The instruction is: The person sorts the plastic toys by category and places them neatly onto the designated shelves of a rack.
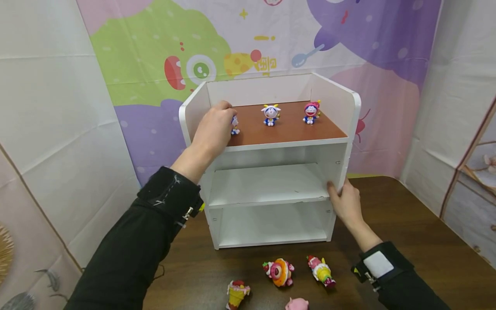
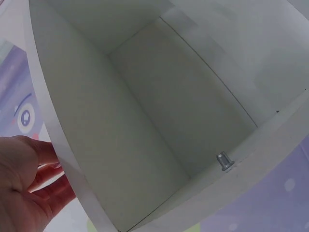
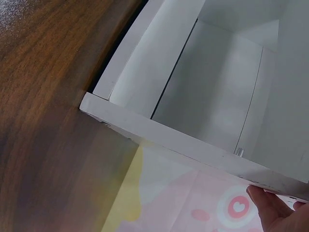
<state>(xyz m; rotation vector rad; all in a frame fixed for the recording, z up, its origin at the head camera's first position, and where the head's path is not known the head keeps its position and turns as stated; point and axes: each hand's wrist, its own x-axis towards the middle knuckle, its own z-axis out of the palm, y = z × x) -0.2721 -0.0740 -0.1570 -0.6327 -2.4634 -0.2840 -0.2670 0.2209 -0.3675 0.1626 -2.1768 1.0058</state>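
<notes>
A small white shelf unit [image 1: 271, 201] with a brown top board stands on the table. At the left end of that board, my left hand [image 1: 217, 127] pinches a small blue and white figurine [image 1: 234, 125], partly covered by the fingers. Two similar figurines stand on the same board: one with a white hood and yellow horns [image 1: 271, 115] in the middle, one with a pink hood [image 1: 311, 113] at the right. My right hand [image 1: 346, 202] grips the unit's right side panel, thumb on its front edge. The left wrist view shows the left hand [image 2: 31, 183] beyond a white panel edge, the figurine hidden.
In front of the unit, on the dark wooden table [image 1: 186, 275], lie an ice-cream-cone toy [image 1: 237, 294], a round orange and pink toy [image 1: 280, 272], a yellow and pink toy [image 1: 321, 272] and a pink pig-like toy [image 1: 297, 304]. A cartoon-printed cloth [image 1: 147, 56] hangs behind.
</notes>
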